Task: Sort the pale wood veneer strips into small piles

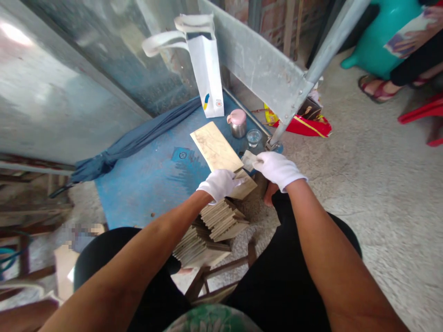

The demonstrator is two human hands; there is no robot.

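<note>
My left hand [221, 184], in a white glove, is closed on a thin wooden board [246, 185], its fingers lying over the board's top edge. A small pale folded sheet [248, 160] is pinched in the fingertips of my right hand [277, 168], also gloved in white; its exact kind is unclear. Just beyond my left hand, a larger light wooden board [218, 146] with darker grain lies on the blue tabletop [145, 184]. Below the held board, several thin boards stand in two bundles, a nearer stack [202, 249] and a farther stack [221, 219].
At the table's right edge stand a pink-lidded metal jar [237, 123] and a small clear cup [254, 137]. Behind them is a white bag [207, 76]. A metal post [318, 64] rises at the corner. Another person's sandaled foot [379, 90] is at far right.
</note>
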